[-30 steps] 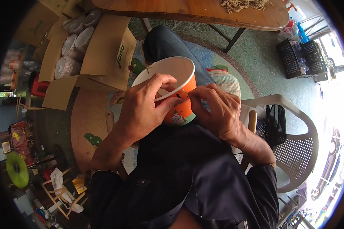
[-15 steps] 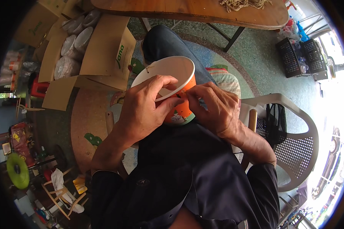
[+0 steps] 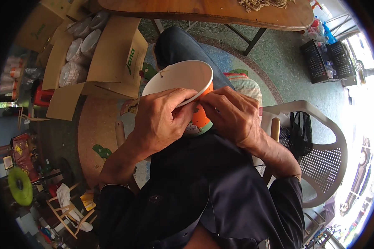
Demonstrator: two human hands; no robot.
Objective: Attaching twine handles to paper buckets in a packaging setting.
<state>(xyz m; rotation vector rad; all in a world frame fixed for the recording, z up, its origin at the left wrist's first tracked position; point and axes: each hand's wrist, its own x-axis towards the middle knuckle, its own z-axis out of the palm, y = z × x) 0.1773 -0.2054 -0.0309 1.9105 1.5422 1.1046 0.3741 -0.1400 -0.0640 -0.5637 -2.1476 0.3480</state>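
A large paper bucket (image 3: 180, 75), white inside and orange with a green base outside, stands tilted over my lap with its mouth upward. A short piece of tan string (image 3: 162, 72) is knotted through its far left rim. My left hand (image 3: 160, 118) grips the near rim, its fingers reaching inside and its thumb outside. Close against that thumb, my right hand (image 3: 232, 115) pinches at the outer wall just under the right part of the rim. Whatever lies between its fingertips is hidden.
Ahead is a wooden table (image 3: 203, 15) bearing a pile of tan strings (image 3: 262, 4). An open cardboard box (image 3: 112, 54) of wrapped white bowls stands at the left. To the right are a grey plastic chair (image 3: 336, 153) with a black mesh bag (image 3: 301, 135) and black crates (image 3: 316, 62).
Both hands have drawn closer together at the rim. The left fingers and thumb have closed in on the bucket's wall, and its rim has shifted very slightly.
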